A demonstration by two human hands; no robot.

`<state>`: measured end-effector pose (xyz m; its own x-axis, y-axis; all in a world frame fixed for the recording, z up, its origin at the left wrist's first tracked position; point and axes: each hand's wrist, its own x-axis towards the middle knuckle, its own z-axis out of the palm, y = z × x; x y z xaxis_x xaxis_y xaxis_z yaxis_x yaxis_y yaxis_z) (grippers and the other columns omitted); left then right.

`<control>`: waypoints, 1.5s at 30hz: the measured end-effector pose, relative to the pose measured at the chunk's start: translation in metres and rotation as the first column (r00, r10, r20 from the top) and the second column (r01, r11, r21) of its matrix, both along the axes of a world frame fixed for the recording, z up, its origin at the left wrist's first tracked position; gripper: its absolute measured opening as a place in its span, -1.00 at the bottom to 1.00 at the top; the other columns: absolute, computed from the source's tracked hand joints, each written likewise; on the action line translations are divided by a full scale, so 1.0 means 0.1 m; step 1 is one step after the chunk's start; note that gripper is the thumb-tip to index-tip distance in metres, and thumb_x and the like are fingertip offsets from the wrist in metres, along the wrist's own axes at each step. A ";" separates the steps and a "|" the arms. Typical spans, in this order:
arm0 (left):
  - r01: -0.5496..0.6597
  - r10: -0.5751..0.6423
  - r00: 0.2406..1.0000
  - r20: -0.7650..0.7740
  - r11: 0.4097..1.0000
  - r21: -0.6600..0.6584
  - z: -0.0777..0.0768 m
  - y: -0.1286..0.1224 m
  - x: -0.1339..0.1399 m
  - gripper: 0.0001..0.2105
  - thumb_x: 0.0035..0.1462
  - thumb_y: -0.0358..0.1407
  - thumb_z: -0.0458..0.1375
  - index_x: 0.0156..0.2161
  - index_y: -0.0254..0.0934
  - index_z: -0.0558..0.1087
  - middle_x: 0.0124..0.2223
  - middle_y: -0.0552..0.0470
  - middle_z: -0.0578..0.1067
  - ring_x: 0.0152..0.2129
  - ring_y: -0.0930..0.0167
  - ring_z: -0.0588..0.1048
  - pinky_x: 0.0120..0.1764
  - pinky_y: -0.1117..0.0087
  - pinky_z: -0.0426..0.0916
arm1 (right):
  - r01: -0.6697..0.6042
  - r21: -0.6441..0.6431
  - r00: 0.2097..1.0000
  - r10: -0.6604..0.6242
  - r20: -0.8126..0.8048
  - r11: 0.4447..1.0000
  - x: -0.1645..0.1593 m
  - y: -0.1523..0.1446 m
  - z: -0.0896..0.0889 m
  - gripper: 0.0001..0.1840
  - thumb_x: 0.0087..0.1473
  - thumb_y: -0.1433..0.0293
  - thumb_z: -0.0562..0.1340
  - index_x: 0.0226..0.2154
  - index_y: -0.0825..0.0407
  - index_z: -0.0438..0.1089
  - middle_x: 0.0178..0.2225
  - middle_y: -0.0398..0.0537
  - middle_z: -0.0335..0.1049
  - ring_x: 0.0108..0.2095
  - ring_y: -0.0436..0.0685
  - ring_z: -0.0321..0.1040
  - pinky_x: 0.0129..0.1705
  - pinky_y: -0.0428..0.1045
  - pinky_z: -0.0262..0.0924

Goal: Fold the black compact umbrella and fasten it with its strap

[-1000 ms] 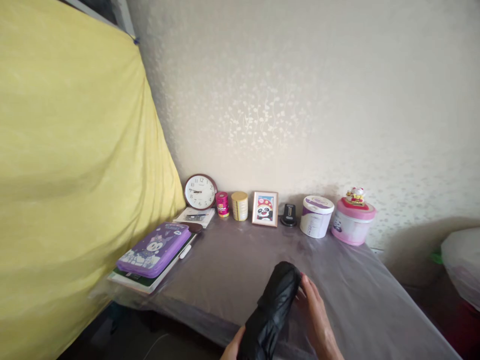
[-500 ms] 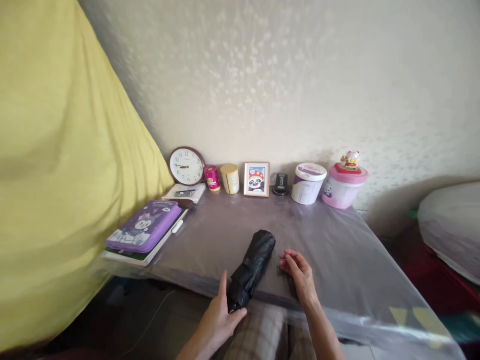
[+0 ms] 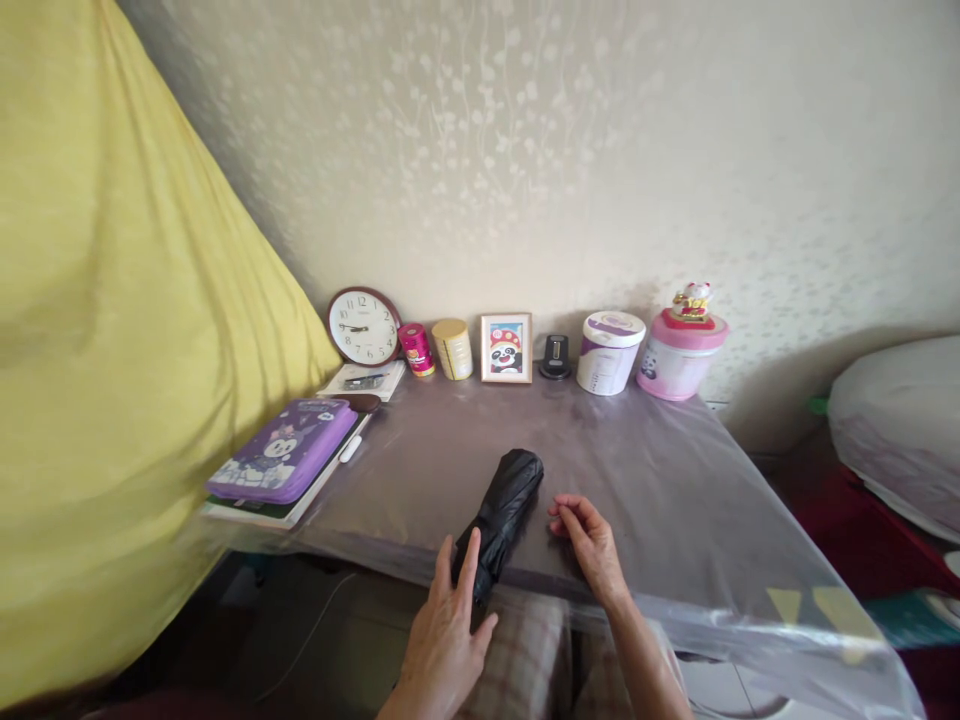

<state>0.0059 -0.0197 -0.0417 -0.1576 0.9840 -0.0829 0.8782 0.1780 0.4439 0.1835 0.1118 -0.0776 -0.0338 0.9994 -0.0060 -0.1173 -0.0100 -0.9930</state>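
A folded black umbrella (image 3: 504, 515) lies slanted at the table's front, its near end jutting past the edge above my lap. My left hand (image 3: 448, 625) is at that near end, fingers stretched out and apart, with the index finger over the umbrella's side and the thumb off to the right. Just right of the umbrella, my right hand (image 3: 589, 545) hovers at or rests on the table, I cannot tell which. Its fingers are loosely curled with thumb and forefinger close together, and nothing shows in them.
Along the wall stand a round clock (image 3: 364, 327), a pink can (image 3: 417, 350), a yellow canister (image 3: 453, 350), a panda picture frame (image 3: 506, 348), a small black stand (image 3: 555, 358) and two tubs, one topped by a cat figurine (image 3: 692, 302). A purple case (image 3: 283, 450) lies on books at left.
My left hand has loosened from the umbrella's near end, and its fingers are now extended over the side. My right hand has barely moved. The view has shifted slightly.
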 end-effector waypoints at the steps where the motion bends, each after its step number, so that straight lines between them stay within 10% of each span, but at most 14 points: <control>1: -0.001 0.001 1.000 -0.010 1.000 0.009 0.00 0.02 0.00 -0.23 0.08 -0.31 0.04 0.26 -0.09 -0.36 0.29 -0.14 -0.18 0.14 0.21 0.16 -0.08 0.32 0.31 | -0.006 0.006 1.000 0.006 0.017 1.000 0.00 0.00 -0.01 -0.56 -0.12 0.06 0.24 -0.31 0.08 0.35 -0.45 -0.10 0.39 -0.54 -0.01 0.31 -0.43 -0.08 0.25; 11: -0.016 0.017 0.974 -0.224 1.000 0.005 -0.03 0.14 0.10 -0.46 0.23 -0.24 -0.12 0.25 -0.39 -0.14 0.04 -0.30 0.31 -0.30 0.33 0.52 -0.42 0.47 0.40 | -0.194 0.138 0.963 0.162 0.215 0.971 -0.40 -0.14 0.37 -0.70 0.03 0.19 0.13 -0.27 0.06 0.36 -0.42 -0.06 0.41 -0.51 0.02 0.35 -0.42 -0.07 0.29; 17: 0.023 0.009 0.969 -0.248 0.992 0.127 -0.18 0.10 0.11 -0.48 0.22 -0.26 -0.09 0.24 -0.38 -0.08 -0.01 -0.25 0.34 -0.33 0.34 0.53 -0.42 0.44 0.42 | -0.275 0.322 0.664 -0.064 0.745 0.906 -0.76 -0.29 0.52 -0.78 -0.02 0.27 0.17 -0.31 0.05 0.33 -0.43 -0.07 0.38 -0.47 0.06 0.34 -0.40 -0.06 0.24; 23: 0.037 -0.019 0.983 -0.181 0.994 0.099 -0.21 0.08 0.09 -0.39 0.18 -0.30 -0.06 0.26 -0.32 -0.22 0.05 -0.27 0.27 -0.30 0.33 0.52 -0.36 0.40 0.41 | -0.296 0.404 0.448 -0.248 0.859 0.865 -0.87 -0.29 0.44 -0.88 -0.02 0.35 0.16 -0.37 0.03 0.26 -0.45 -0.10 0.36 -0.46 0.06 0.36 -0.42 -0.08 0.19; 45: -0.008 -0.001 0.997 -0.075 0.992 -0.124 -0.01 0.11 0.12 -0.34 0.10 -0.43 -0.04 0.27 -0.36 -0.23 0.20 -0.31 0.09 -0.10 0.29 0.42 -0.17 0.40 0.32 | -0.301 0.464 0.474 -0.291 0.831 0.833 -0.86 -0.26 0.39 -0.95 0.02 0.37 0.11 -0.42 0.00 0.23 -0.48 -0.13 0.37 -0.51 0.04 0.34 -0.47 -0.09 0.10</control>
